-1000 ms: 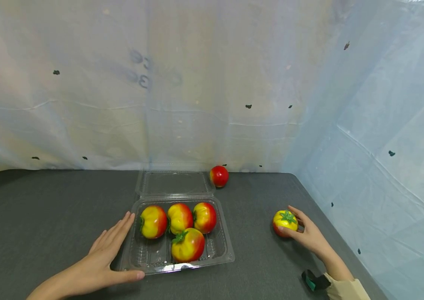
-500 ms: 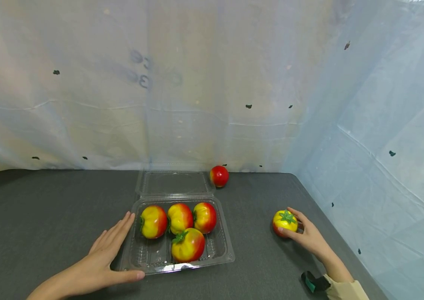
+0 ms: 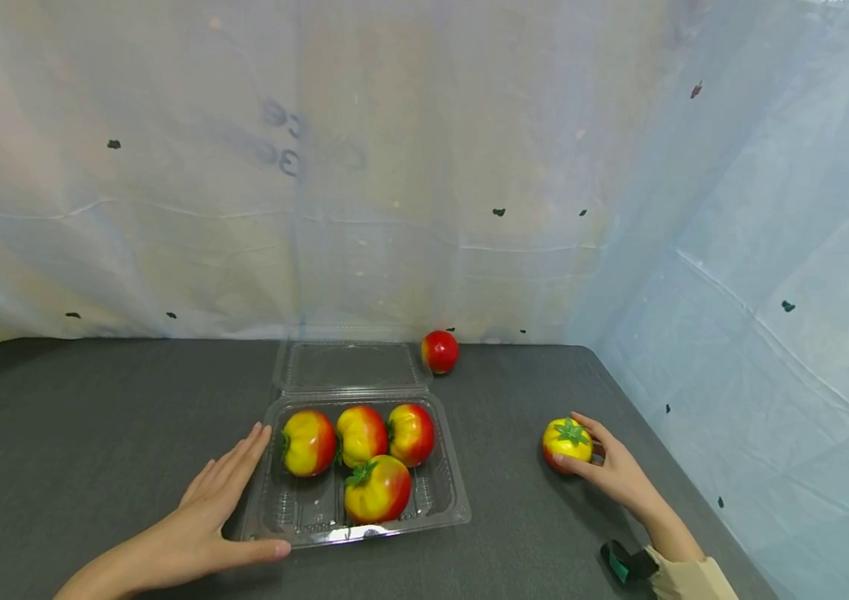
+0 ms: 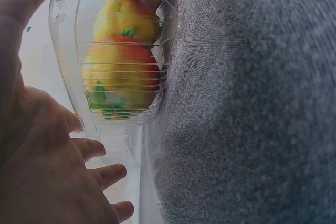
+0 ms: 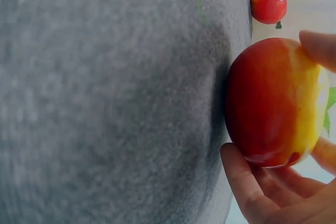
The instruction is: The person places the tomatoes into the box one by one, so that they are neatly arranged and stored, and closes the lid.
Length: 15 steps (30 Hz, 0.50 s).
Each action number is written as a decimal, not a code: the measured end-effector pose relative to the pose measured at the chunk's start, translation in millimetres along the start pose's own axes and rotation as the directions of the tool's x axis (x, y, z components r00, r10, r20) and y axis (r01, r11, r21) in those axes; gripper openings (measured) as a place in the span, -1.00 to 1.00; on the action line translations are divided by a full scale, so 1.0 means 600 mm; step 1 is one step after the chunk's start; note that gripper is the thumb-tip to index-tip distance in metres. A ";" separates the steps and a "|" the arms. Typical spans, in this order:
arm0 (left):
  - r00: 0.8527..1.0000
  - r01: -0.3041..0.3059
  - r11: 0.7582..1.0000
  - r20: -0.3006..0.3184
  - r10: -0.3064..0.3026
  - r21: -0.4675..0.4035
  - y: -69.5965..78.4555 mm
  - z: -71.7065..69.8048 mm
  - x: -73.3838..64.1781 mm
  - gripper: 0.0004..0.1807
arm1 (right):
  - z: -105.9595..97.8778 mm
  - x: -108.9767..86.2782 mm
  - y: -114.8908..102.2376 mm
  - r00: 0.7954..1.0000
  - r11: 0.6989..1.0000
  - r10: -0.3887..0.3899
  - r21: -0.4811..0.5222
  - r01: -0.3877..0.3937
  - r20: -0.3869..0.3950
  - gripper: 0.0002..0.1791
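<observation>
Fingers (image 5: 244,179) and thumb of the right hand (image 3: 619,477) grip a red-and-yellow fruit (image 3: 561,452) from its right side; its green star-shaped leaf faces up. It sits low over the right part of the dark table (image 3: 506,500); whether it has left the cloth is unclear. Held against the earlier views, this fruit has edged slightly left with the hand, so the move appears barely begun, and the fruit is well apart from the container.

The left hand (image 3: 207,517) has its fingers extended and spread along the left side of the clear container (image 3: 456,477), unchanged, probably steadying it. Inside are four similar fruits (image 3: 361,437), three in the far row and one nearer, with bare space at the near left. Beyond, the lid (image 3: 352,367) lies folded back, and another red fruit (image 3: 441,351) rests beside its right edge.
</observation>
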State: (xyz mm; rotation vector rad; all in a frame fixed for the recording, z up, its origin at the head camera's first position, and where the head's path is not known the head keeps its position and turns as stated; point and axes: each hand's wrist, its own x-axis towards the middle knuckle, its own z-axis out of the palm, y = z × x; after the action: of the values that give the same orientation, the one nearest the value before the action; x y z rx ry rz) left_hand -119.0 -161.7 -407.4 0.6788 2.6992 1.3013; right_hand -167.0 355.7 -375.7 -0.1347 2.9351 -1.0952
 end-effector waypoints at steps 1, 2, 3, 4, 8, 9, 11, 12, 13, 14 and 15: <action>1.000 0.002 1.000 0.001 -0.002 -0.002 0.000 0.000 0.000 0.26 | 0.000 0.001 -0.001 1.000 1.000 -0.008 0.002 0.008 -0.002 -0.20; 1.000 0.004 1.000 0.003 -0.004 -0.005 0.000 0.000 0.000 0.26 | 0.001 0.001 -0.001 1.000 1.000 -0.014 0.007 0.014 -0.003 -0.20; 1.000 0.007 1.000 0.004 -0.007 -0.007 0.000 -0.001 0.001 0.25 | 0.001 0.002 -0.002 1.000 1.000 -0.019 0.016 0.019 -0.001 -0.21; 1.000 0.008 1.000 0.004 -0.008 -0.006 0.000 -0.001 0.001 0.25 | 0.001 0.003 -0.002 1.000 0.999 -0.023 0.025 0.023 0.001 -0.21; 1.000 0.009 1.000 0.000 -0.009 0.002 -0.001 -0.001 0.001 0.25 | 0.003 0.006 -0.006 0.999 0.998 -0.042 0.054 0.042 0.006 -0.21; 1.000 0.008 1.000 -0.001 -0.008 0.003 -0.001 -0.001 0.000 0.25 | 0.003 0.006 -0.008 0.999 0.997 -0.046 0.063 0.046 0.007 -0.22; 1.000 0.008 1.000 -0.002 -0.008 0.002 -0.001 0.000 0.000 0.26 | 0.005 0.007 -0.009 0.998 0.996 -0.057 0.067 0.056 0.009 -0.22; 1.000 0.008 1.000 -0.002 -0.008 0.001 -0.002 0.000 0.000 0.26 | 0.006 0.007 -0.010 0.998 0.996 -0.062 0.071 0.061 0.011 -0.22; 1.000 0.010 1.000 -0.001 -0.010 -0.002 -0.002 0.000 0.000 0.26 | 0.007 0.008 -0.011 0.998 0.995 -0.066 0.072 0.065 0.012 -0.22; 1.000 0.011 1.000 0.000 -0.011 -0.005 -0.002 0.000 0.000 0.26 | 0.008 0.008 -0.012 0.997 0.995 -0.070 0.077 0.068 0.015 -0.22; 1.000 0.010 1.000 0.001 -0.010 -0.006 -0.002 0.000 0.000 0.26 | 0.008 0.008 -0.014 0.997 0.994 -0.072 0.079 0.071 0.017 -0.22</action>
State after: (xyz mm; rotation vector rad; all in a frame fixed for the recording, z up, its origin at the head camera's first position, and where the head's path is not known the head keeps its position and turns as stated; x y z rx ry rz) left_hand -119.3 -162.2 -408.5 0.6636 2.6934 1.3062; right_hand -170.7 345.6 -373.8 -0.2505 2.8861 -1.2089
